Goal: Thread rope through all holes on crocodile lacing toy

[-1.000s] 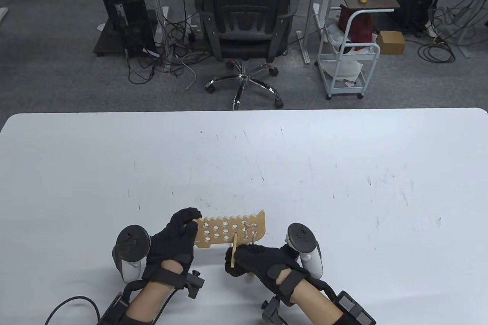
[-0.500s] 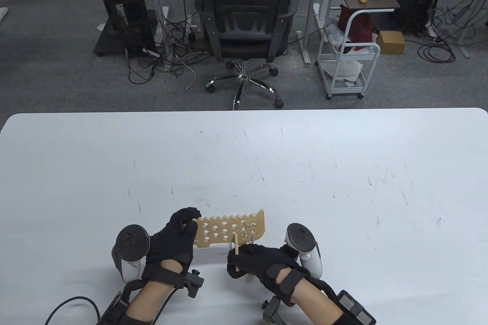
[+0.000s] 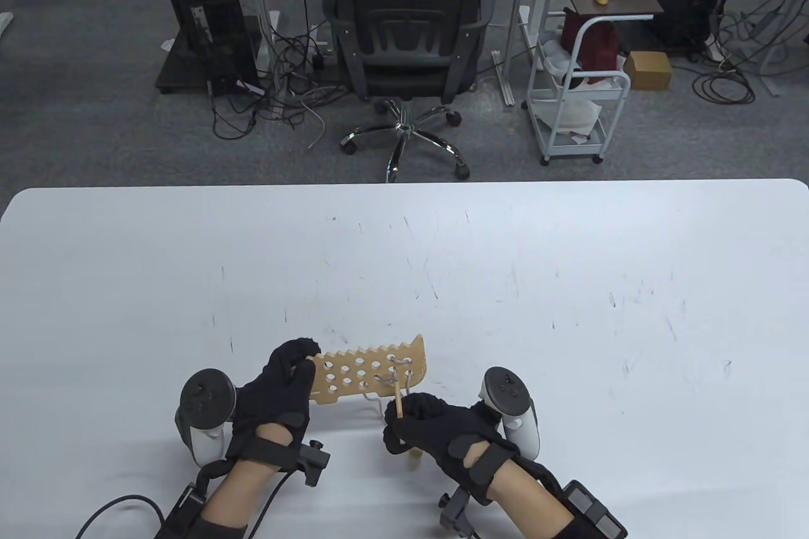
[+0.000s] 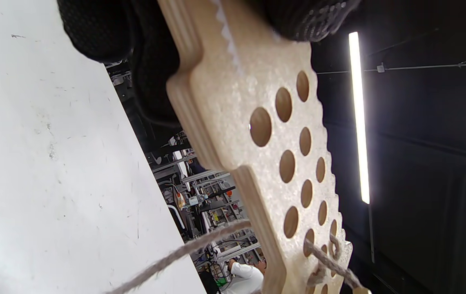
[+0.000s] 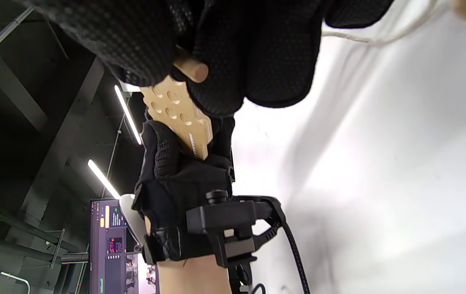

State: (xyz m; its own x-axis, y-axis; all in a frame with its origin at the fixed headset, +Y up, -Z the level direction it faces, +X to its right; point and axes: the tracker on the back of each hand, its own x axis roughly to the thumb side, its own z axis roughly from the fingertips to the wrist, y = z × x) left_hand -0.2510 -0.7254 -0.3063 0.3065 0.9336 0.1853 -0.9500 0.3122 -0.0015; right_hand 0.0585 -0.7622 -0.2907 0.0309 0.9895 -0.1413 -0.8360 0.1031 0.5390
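Near the front edge of a white table, a flat wooden crocodile lacing toy is held up off the surface, its rows of round holes facing the overhead camera and its toothed edge away from the person. Pale rope already loops through a few holes at the toy's right end; most holes to the left look open. The left hand grips the toy's narrow left end between thumb and fingers. The right hand pinches a short wooden threading stick, its tip pointing up at the lower row near the laced end.

To do this step well, the left hand should probably keep the board steady and tilted so the next open hole faces the stick. The stick likely needs to enter squarely, then be regripped on the far side, drawing the slack rope hanging under the toy through without snagging.
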